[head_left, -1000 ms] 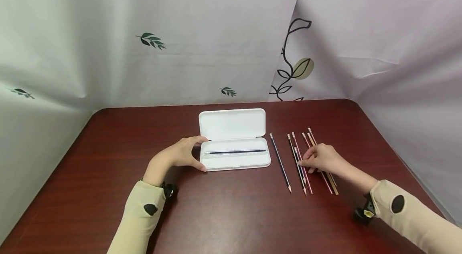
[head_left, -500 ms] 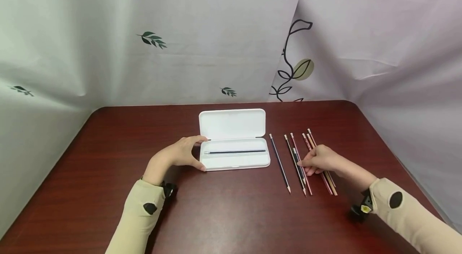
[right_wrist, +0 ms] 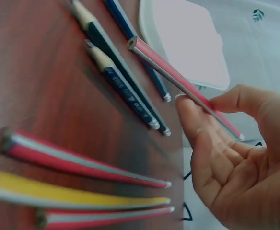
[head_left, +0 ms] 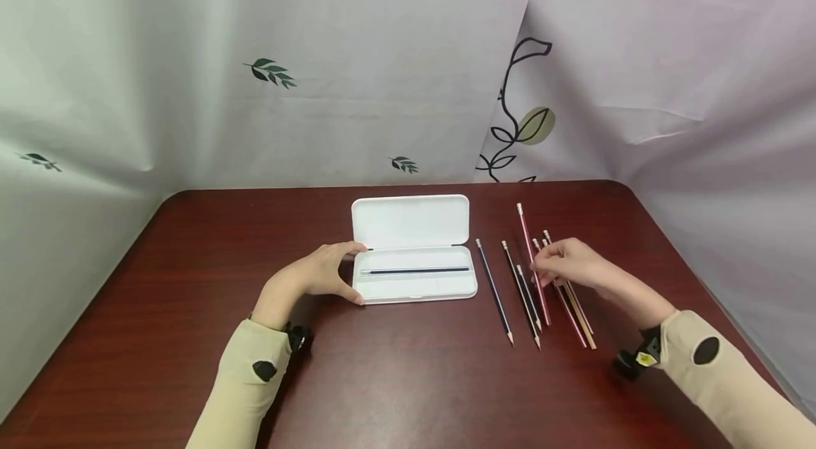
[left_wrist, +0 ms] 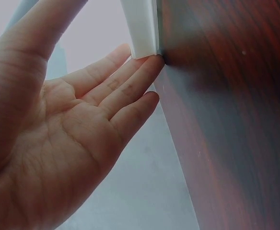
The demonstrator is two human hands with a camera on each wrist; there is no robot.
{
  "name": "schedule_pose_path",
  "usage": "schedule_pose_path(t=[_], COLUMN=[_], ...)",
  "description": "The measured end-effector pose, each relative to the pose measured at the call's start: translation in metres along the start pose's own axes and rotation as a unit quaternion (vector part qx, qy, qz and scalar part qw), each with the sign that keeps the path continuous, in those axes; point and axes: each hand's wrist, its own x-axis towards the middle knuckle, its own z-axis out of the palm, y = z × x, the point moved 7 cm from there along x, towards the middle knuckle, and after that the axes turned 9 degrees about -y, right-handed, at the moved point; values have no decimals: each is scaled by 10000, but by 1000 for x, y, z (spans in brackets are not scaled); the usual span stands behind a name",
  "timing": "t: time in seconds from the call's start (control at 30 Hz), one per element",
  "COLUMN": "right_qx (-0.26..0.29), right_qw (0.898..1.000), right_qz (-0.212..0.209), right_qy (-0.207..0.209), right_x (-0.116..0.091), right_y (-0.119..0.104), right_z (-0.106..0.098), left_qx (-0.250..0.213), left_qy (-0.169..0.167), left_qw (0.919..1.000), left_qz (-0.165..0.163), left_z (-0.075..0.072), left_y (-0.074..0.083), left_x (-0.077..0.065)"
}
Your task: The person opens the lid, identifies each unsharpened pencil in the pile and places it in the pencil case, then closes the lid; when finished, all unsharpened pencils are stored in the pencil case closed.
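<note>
An open white pencil case (head_left: 410, 220) lies mid-table, lid tipped back, with one dark pencil (head_left: 417, 270) lengthwise inside. My left hand (head_left: 312, 270) holds the case's left end, thumb at the front corner and fingers at the back; the left wrist view shows fingertips at its white edge. Between thumb and fingers, my right hand (head_left: 570, 265) pinches a red-and-silver pencil (right_wrist: 166, 72), its flat unsharpened end raised above the table and its eraser end away from me. Below this hand lie two more red-striped pencils (right_wrist: 82, 158) and a yellow one (right_wrist: 77, 189).
Right of the case lies a sharpened blue pencil (head_left: 494, 291). Beside it are a long dark green pencil (right_wrist: 118, 60) and a shorter navy one (right_wrist: 125, 93), close together. A patterned pale cloth (head_left: 319, 81) hangs behind the dark red table (head_left: 408, 378).
My right hand has lifted the red-and-silver pencil from among the others, moving it up and away from me. The dark pencils beside it shifted slightly left earlier. My left hand has stayed put.
</note>
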Motion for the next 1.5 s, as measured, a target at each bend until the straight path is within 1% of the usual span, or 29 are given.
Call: schedule_pose_path(t=[0.23, 0.37, 0.47, 0.6, 0.7, 0.8, 0.9, 1.03, 1.17, 1.27, 1.33, 1.4, 1.5], right_qx=[266, 436, 610, 942, 995, 654, 114, -432, -655, -937, -1239, -1616, -1972], right_qw=[9968, 9914, 9867, 9788, 9743, 9749, 9748, 9690, 9599, 9511, 9436, 9338, 9245], right_qz=[-674, -1056, -1288, -1625, -1853, -1943, -2004, -2199, -2534, -2791, -2952, -3102, -3205], right_qy=[349, 640, 780, 812, 802, 863, 974, 1045, 1005, 934, 843, 748, 611], right_x=[14, 21, 29, 41, 50, 57, 60, 64, 67, 69, 71, 73, 76], right_y=[-21, -30, -36, -45, -54, -63, -70, -81, -94, -103, -107, -110, -112], right_z=[-7, -12, -14, -12, -6, 1, 7, 14, 19, 25, 30, 36, 45], left_qx=[10, 15, 1, -28, -39, -55, -71, -44, -43, -19, -11, 7, 28], left_qy=[-45, -55, -56, -52, -38, -22, -13, -28, -28, -17, -20, -35, -58], left_qw=[9999, 9999, 9998, 9998, 9999, 10000, 10000, 9999, 9999, 9999, 10000, 9999, 9998], left_qz=[-104, -132, -166, -171, -127, -72, -51, -106, -144, -99, -97, -133, -176], left_z=[0, 0, 1, 1, 1, 0, -1, -1, -1, -1, -1, -1, 0], left_y=[2, 3, 3, 3, 3, 4, 4, 4, 4, 4, 4, 4, 3], left_x=[0, 1, 2, 1, 1, 1, 0, 0, 0, 0, 1, 1, 1])
